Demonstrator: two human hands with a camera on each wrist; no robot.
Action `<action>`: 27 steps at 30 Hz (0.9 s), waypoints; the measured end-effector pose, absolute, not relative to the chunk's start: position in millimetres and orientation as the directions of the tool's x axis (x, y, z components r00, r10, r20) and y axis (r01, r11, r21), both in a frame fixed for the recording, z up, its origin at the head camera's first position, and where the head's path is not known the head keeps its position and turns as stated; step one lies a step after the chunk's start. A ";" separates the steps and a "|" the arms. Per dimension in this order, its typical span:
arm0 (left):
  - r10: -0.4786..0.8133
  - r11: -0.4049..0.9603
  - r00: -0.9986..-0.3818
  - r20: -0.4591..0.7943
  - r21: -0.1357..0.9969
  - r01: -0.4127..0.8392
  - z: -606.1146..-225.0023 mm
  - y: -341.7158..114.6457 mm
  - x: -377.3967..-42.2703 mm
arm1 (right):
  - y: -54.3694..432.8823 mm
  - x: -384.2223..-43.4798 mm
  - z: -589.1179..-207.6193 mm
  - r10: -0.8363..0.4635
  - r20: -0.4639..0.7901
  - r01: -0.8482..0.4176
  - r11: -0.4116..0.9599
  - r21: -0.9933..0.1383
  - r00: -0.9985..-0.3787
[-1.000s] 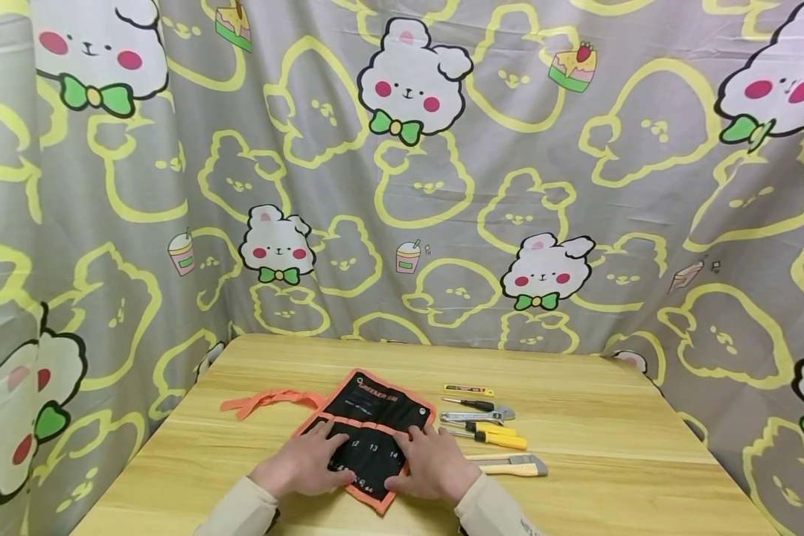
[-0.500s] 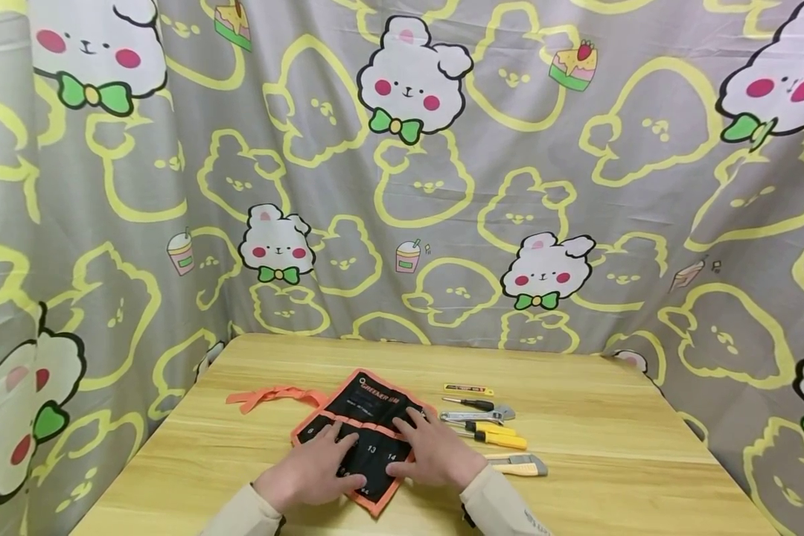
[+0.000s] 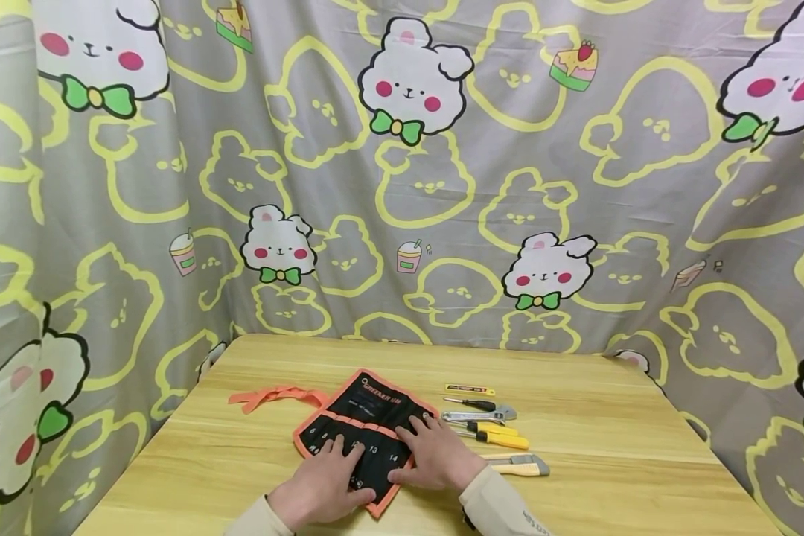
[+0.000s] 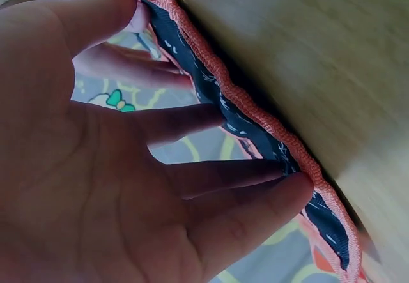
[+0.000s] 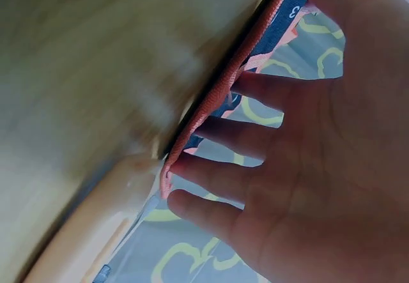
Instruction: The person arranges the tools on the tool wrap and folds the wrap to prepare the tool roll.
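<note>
A black tool pouch [image 3: 378, 408] with orange trim and numbered pockets lies flat and slanted on the table. My left hand [image 3: 324, 480] rests on its lower part, fingers spread and fairly straight. Along the pouch's right edge lies my right hand [image 3: 438, 455], its fingers extended and touching the fabric. In the left wrist view, the left fingertips press on the pouch [image 4: 236, 94] just inside its orange border. The right wrist view shows spread right fingers against the pouch's edge [image 5: 220, 91]. Neither hand grips anything.
Right of the pouch lie a small yellow flat packet [image 3: 469, 389], a black screwdriver [image 3: 484, 406], an adjustable wrench [image 3: 479, 416], two yellow-handled screwdrivers [image 3: 505, 439] and a utility knife [image 3: 525, 465]. An orange strap [image 3: 278, 394] trails left. A patterned curtain [image 3: 442, 186] surrounds the wooden table [image 3: 208, 461].
My left hand has slid right and toward me across the pouch, uncovering the left pockets. The right hand has shifted slightly up and right. The pouch has moved a little to the right.
</note>
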State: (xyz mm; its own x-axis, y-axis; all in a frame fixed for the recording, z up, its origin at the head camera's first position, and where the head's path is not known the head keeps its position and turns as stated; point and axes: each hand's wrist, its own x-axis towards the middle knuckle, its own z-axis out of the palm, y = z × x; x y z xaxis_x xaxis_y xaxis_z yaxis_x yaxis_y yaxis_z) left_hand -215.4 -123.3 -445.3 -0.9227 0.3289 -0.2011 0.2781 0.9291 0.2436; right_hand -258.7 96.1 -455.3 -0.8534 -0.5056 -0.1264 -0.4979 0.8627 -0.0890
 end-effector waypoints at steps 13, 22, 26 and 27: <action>0.331 0.919 -0.922 -0.200 0.291 0.267 -443.3 -137.3 -224.9 | 87.8 -247.0 -447.3 -0.509 -0.133 -0.506 0.861 -0.056 -0.851; 0.302 0.926 -0.927 -0.221 0.298 0.231 -442.4 -146.4 -230.7 | 80.2 -236.7 -439.6 -0.514 -0.155 -0.519 0.855 -0.009 -0.844; 0.290 0.931 -0.930 -0.225 0.291 0.220 -441.9 -148.0 -231.5 | 79.4 -234.3 -436.7 -0.544 -0.149 -0.548 0.836 -0.011 -0.826; 0.289 0.932 -0.931 -0.225 0.288 0.219 -441.7 -147.8 -231.5 | 79.8 -234.3 -436.3 -0.555 -0.134 -0.558 0.830 -0.018 -0.821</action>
State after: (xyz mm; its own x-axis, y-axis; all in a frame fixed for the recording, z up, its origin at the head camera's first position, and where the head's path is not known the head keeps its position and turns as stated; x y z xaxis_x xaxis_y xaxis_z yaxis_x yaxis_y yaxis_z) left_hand -231.5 -147.8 -441.7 -0.9306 0.2887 -0.2251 0.2194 0.9320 0.2885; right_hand -234.3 79.8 -436.3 -0.8211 -0.5549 -0.1338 -0.5579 0.8297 -0.0178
